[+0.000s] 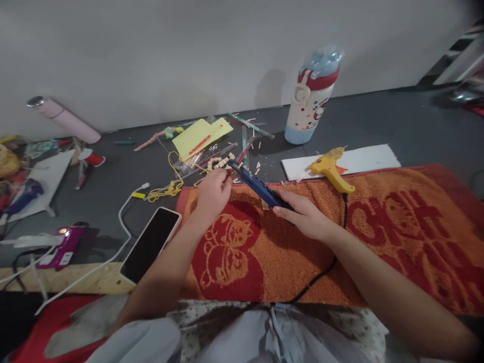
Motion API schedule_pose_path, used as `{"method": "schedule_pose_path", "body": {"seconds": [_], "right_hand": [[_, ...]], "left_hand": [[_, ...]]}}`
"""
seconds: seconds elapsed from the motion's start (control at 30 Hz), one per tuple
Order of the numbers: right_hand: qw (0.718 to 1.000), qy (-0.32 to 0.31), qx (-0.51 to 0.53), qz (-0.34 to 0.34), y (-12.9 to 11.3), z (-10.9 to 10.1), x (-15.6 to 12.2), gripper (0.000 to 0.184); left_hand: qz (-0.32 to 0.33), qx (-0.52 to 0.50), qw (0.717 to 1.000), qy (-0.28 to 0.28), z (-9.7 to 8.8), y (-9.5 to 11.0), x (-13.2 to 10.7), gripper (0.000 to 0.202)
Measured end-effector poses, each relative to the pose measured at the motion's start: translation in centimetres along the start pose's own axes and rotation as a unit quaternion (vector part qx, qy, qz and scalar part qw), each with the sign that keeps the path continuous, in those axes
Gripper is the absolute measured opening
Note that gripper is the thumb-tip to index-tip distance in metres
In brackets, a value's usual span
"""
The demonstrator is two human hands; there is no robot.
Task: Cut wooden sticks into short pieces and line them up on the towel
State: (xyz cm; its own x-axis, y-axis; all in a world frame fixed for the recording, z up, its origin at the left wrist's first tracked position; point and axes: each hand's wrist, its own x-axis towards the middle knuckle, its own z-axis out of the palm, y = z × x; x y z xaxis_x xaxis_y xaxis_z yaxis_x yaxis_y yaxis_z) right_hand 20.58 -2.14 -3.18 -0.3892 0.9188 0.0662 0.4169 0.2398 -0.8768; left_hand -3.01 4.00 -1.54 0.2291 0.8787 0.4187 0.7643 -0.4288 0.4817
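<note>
My right hand [302, 214] is wrapped round a long blue hand tool [259, 186] with a narrow dark front end; its exact kind is not clear. The tool slants away to the left over the back edge of the orange towel. Close to its tip, my left hand [215, 190] is closed with the fingertips together, and whatever they pinch is hidden. Just beyond both hands lies a pile of short pale wooden pieces [223, 162], with several more scattered to the right on the dark table.
An orange and red towel [295, 267] covers the front. A phone [151, 244] lies left, with a white cable [123, 217] beside it. A yellow glue gun [328, 169] rests on a white board [366, 159] at right. Behind stand a bottle [308, 111] and yellow paper [200, 136].
</note>
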Motion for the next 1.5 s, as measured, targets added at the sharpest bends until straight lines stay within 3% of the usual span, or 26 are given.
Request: {"method": "schedule_pose_path", "body": {"seconds": [0.07, 0.1, 0.13, 0.2, 0.27, 0.37, 0.43, 0.7, 1.27, 1.43, 1.5], "right_hand": [[1.0, 0.021, 0.016, 0.005, 0.1, 0.3, 0.1, 0.04], [0.999, 0.03, 0.029, 0.009, 0.1, 0.5, 0.2, 0.041], [0.998, 0.038, 0.043, 0.011, 0.1, 0.6, 0.3, 0.043], [0.997, 0.044, 0.069, 0.007, 0.2, 0.9, 0.3, 0.045], [0.995, 0.042, 0.085, -0.006, 0.3, 1.2, 0.3, 0.047], [0.994, 0.038, 0.095, -0.026, 0.3, 1.7, 0.1, 0.052], [0.994, 0.042, 0.087, -0.042, 0.2, 1.9, 0.0, 0.055], [0.995, 0.06, 0.036, -0.073, -0.1, 2.2, -0.4, 0.049], [0.996, 0.047, 0.062, -0.039, -1.1, 2.0, -0.3, 0.047], [0.995, 0.041, 0.085, -0.034, -1.0, 2.0, -0.2, 0.049], [0.994, 0.043, 0.099, -0.028, -0.8, 2.0, -0.1, 0.05]], "left_hand": [[0.007, 0.012, 0.996, 0.088, -0.1, 0.9, -0.3, 0.013], [0.007, -0.004, 0.995, 0.104, -0.1, 1.6, -0.6, 0.016], [0.004, -0.031, 0.996, 0.083, -0.1, 2.3, -0.9, 0.019], [-0.042, -0.124, 0.991, -0.039, 0.3, 3.6, -1.6, 0.027], [-0.088, -0.273, 0.949, -0.131, 1.1, 4.7, -2.4, 0.032], [-0.115, -0.449, 0.873, -0.152, 2.7, 5.5, -3.3, 0.046], [-0.137, -0.486, 0.853, -0.133, 3.5, 5.5, -3.6, 0.054], [-0.133, -0.475, 0.865, -0.094, 3.8, 5.6, -3.8, 0.051], [-0.16, -0.468, 0.865, -0.085, 4.2, 5.6, -4.2, 0.055], [-0.156, -0.458, 0.866, -0.127, 3.8, 5.5, -3.4, 0.055], [-0.133, -0.43, 0.882, -0.14, 3.3, 5.2, -3.1, 0.052]]}}
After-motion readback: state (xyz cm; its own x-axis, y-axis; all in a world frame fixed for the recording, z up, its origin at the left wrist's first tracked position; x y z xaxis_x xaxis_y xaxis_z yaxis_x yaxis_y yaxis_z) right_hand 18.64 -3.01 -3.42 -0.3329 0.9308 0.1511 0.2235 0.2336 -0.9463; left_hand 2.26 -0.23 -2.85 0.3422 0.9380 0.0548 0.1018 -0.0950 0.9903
